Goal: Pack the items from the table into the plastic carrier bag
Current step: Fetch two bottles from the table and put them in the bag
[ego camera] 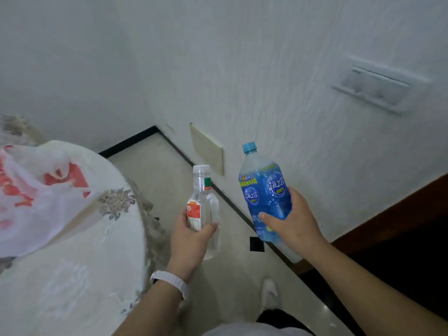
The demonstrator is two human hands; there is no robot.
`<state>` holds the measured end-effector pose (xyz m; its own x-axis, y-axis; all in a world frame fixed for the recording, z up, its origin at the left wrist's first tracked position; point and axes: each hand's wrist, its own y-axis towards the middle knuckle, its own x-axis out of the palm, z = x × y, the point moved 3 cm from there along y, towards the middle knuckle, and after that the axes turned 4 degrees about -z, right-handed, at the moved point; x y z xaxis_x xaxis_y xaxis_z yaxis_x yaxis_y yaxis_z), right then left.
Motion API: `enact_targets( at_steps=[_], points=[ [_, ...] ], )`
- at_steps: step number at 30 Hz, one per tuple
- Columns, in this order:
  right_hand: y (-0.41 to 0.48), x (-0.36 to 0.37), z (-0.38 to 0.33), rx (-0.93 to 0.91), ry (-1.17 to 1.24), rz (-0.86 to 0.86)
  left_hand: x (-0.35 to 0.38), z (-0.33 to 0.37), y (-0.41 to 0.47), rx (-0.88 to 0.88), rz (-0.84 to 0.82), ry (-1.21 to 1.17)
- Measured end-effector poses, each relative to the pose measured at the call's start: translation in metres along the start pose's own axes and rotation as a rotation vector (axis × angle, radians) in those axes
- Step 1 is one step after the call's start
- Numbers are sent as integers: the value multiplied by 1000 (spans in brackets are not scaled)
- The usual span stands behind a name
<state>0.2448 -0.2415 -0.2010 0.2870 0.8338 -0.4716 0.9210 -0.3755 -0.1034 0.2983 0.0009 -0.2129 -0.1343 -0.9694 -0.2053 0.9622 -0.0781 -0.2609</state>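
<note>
Two-handed carry over floor [150, 170], beside counter [72, 287] | left grip [191, 241] wrapped round clear bottle [206, 207] | right grip [295, 219] wrapped round blue bottle [266, 190] | bag [36, 195] slumped on counter, well left | risk: floppy mouth collapsing, bottles snagging, maybe dropping

White textured walls [266, 69] are meeting in a corner, dim even light. Pale glossy floor [150, 170] is running under a black border strip [128, 141]. Beige plate [207, 147] and white panel [375, 89] are sitting on the right wall. Dark wood furniture [400, 226] is showing right, a table [72, 287] in floral cloth left.
</note>
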Motion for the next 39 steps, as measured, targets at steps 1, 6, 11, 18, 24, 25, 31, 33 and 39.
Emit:
enact_targets(
  at_steps=[1, 6, 11, 18, 24, 25, 31, 33, 39],
  points=[
    [18, 5, 0, 3, -4, -31, -1, -1, 10, -22, 34, -2],
    [123, 40, -7, -62, 41, -227, -9, 2, 68, -108, 198, -7],
    [213, 74, -51, -186, 96, -444, -22, 41, 111, -115, 426, -38],
    [277, 126, -98, -311, 68, -685, -39, 55, 136, -166, 652, -120],
    [317, 183, -114, -334, -52, -836, -65, 42, 173, -233, 783, -201],
    [324, 194, -118, -339, -63, -854, -71, 40, 183, -238, 802, -219],
    [380, 270, -164, -401, -152, -935, -130, 21, 259, -262, 935, -295],
    [399, 299, -182, -440, -223, -967, -153, 20, 285, -259, 952, -330],
    [433, 383, -246, -576, -329, -1037, -215, 12, 341, -239, 1038, -459]
  ],
)
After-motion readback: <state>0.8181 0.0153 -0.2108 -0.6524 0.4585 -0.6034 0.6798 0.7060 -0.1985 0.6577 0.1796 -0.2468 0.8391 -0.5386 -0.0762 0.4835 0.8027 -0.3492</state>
